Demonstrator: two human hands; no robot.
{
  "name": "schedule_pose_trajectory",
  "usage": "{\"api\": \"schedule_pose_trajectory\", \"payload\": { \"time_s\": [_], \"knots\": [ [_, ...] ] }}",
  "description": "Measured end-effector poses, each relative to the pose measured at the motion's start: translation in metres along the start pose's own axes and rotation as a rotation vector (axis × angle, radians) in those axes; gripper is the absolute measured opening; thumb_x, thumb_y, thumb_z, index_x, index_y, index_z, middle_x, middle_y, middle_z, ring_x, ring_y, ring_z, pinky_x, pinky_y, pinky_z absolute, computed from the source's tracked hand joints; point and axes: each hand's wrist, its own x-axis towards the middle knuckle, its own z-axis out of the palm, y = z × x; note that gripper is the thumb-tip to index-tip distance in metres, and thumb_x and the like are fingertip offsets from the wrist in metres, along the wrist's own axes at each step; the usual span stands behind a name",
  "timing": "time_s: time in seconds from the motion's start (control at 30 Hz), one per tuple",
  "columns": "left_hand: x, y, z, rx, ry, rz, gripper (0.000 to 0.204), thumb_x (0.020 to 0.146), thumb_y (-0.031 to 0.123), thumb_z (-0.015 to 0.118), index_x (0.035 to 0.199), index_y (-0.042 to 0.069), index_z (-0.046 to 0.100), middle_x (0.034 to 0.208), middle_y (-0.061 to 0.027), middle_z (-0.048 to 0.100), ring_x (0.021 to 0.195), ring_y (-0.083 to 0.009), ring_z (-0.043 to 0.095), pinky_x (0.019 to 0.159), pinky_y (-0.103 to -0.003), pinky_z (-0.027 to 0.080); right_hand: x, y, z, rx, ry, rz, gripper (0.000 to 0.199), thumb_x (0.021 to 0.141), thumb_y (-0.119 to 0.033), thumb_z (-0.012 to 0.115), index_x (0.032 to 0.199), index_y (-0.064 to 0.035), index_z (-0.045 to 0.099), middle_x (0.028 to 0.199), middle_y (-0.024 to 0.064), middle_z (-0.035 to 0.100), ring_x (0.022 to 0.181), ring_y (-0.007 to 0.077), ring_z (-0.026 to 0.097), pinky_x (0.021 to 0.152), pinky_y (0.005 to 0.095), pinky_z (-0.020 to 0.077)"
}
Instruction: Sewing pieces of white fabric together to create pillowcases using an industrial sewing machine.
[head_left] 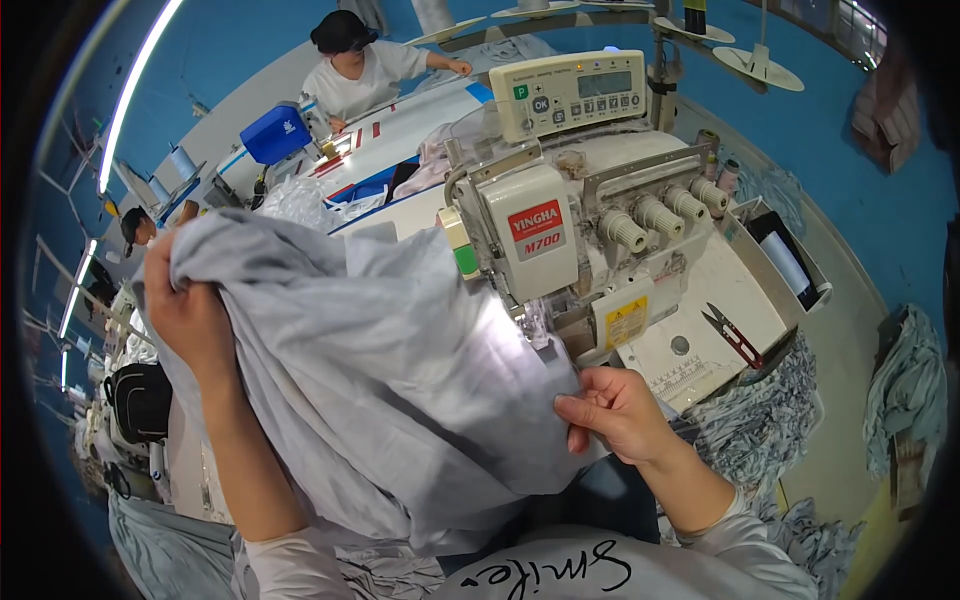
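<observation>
A large piece of light grey fabric [370,330] spreads between my hands and drapes down toward my lap. My left hand [190,310] is raised at the left, its fingers closed round a bunched fold. At the right, my right hand [612,412] pinches the fabric's edge between thumb and fingers, just in front of the sewing head. The white overlock sewing machine [585,250] stands behind the cloth, its lamp lighting the fabric by the presser foot [537,325]. The needle itself is too small to make out.
Red-handled thread snips [735,338] lie on the machine's bed. Beyond them stands an open box [785,255] with a thread cone. A control panel [570,95] tops the machine. Patterned cloth [755,420] is heaped at the right. Across the table sits another person [360,75] beside a blue machine [275,133].
</observation>
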Motion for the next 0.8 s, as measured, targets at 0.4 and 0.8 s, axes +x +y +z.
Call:
{"api": "schedule_pose_trajectory", "payload": {
  "time_s": [0.4,0.8],
  "knots": [
    [0.113,-0.034,0.026,0.186,0.036,0.017,0.031,0.082,0.02,0.055,0.108,0.005,0.063,0.099,-0.0125,0.066,0.092,-0.0212,0.063,0.08,-0.028,0.046,-0.001,-0.002,0.0,-0.039,0.005,0.025,0.017,0.084,-0.009,0.064,0.073,-0.0012,0.053,0.058,0.0039,0.058,0.048,0.0111,0.059,0.045,0.0227,0.047],
    [-0.178,0.061,-0.041,-0.106,-1.094,-0.283,0.053,0.06,0.02,0.08,0.102,-0.001,0.056,0.102,-0.0184,0.055,0.094,-0.0322,0.054,0.08,-0.039,0.042,0.001,0.0,0.0,-0.007,-0.027,0.045,0.015,0.084,-0.011,0.065,0.077,-0.0005,0.057,0.06,0.0053,0.06,0.05,0.0099,0.058,0.046,0.0211,0.0459]
  ]
}}
